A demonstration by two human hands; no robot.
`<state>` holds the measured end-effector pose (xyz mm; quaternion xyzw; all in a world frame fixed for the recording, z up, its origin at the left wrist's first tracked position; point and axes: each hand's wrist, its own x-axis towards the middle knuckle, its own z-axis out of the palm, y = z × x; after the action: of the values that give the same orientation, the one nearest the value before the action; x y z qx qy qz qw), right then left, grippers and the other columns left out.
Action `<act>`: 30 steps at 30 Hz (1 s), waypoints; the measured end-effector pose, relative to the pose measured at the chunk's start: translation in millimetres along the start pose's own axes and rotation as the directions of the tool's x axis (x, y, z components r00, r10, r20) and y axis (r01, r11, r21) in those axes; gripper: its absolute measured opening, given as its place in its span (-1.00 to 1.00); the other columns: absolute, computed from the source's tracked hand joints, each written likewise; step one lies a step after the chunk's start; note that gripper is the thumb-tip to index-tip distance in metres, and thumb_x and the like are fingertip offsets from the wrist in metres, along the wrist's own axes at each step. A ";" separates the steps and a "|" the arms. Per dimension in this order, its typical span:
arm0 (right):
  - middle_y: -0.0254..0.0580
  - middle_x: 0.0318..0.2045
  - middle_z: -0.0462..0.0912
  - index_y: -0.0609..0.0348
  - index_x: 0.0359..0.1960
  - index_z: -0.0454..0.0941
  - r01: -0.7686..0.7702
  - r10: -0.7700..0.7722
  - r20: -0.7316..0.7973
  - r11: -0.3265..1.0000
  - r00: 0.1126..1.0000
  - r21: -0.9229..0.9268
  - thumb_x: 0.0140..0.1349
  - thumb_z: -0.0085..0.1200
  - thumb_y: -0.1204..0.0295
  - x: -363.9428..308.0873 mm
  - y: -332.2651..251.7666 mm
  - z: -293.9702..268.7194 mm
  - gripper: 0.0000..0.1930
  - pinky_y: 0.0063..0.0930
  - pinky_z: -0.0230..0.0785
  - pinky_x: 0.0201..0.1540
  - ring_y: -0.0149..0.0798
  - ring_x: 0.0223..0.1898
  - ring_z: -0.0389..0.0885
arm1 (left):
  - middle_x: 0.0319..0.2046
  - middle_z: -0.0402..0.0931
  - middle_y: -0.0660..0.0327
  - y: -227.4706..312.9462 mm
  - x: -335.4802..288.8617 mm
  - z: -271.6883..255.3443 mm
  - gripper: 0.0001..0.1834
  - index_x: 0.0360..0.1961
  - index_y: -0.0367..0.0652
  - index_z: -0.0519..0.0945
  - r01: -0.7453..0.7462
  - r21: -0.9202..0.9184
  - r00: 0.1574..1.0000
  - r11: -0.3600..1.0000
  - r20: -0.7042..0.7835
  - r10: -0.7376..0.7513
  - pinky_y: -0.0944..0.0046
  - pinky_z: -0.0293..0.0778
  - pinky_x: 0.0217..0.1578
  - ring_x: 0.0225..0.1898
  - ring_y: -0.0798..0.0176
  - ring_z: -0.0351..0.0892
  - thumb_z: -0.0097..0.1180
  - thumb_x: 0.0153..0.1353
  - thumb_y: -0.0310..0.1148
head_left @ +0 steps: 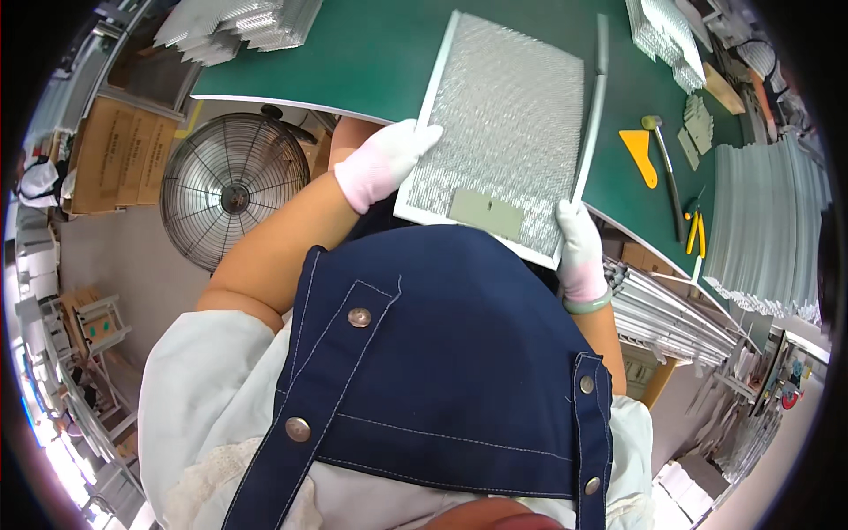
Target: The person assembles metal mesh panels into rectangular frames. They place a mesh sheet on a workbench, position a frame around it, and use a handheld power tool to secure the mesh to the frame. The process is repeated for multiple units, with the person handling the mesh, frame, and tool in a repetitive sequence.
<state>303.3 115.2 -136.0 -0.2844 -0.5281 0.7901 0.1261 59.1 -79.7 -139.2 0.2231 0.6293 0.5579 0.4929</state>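
A flat metal mesh panel [512, 115] lies tilted over the table's near edge, with pale frame strips along its left and near sides. My left hand [384, 163], in a white and pink glove, is closed on the panel's left edge, thumb on top. In a matching glove, my right hand [580, 252] is closed around the near right corner, where the right-hand frame strip [589, 132] ends. At its far end that strip stands away from the mesh. Two small grey-green plates [488, 212] lie side by side on the mesh near its near edge.
On the green table [353, 75] are a yellow scraper [639, 157], a hammer [662, 159], yellow-handled pliers [695, 231] and small plates [698, 128]. Mesh sheets [238, 26] are stacked far left, metal strips [760, 221] at right. A fan [234, 190] stands left of the table.
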 end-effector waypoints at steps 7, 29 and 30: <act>-0.22 0.08 0.53 0.32 0.23 0.34 0.003 -0.024 -0.099 0.978 0.995 -0.208 0.49 -0.03 0.27 4.6 1.3 -28.6 -0.57 -0.39 0.30 0.26 -0.38 0.11 0.47 | 0.02 0.53 0.19 25.7 3.9 0.2 -0.60 0.17 -0.38 0.43 -0.228 0.016 0.966 0.973 0.132 0.224 0.28 0.37 0.14 0.03 0.37 0.47 -0.12 0.49 -0.28; -0.43 -0.16 0.50 0.33 0.28 0.31 0.236 -0.173 0.194 0.895 0.966 -0.378 0.25 0.28 0.10 17.1 -126.3 -35.1 -0.28 -0.63 0.28 -0.11 -0.54 -0.21 0.38 | 0.12 0.53 0.10 102.6 39.7 -1.0 -0.59 0.25 -0.37 0.39 -0.607 -0.184 0.795 0.774 -0.120 0.595 0.23 0.37 0.19 0.10 0.26 0.51 -0.09 0.47 -0.37; -0.39 -0.08 0.52 0.34 0.29 0.30 0.273 -0.198 0.220 0.877 0.955 -0.396 0.25 0.27 0.11 16.7 -139.0 -35.2 -0.28 -0.59 0.28 -0.03 -0.50 -0.13 0.41 | 0.13 0.52 0.12 108.7 37.3 -0.4 -0.58 0.27 -0.34 0.39 -0.609 -0.091 0.793 0.788 -0.108 0.600 0.21 0.35 0.22 0.14 0.25 0.49 -0.09 0.46 -0.40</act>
<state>296.2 207.5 -25.2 -0.1686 -0.7259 0.6576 0.1107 14.0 -18.7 -52.9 0.3616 0.5075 0.7311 0.2778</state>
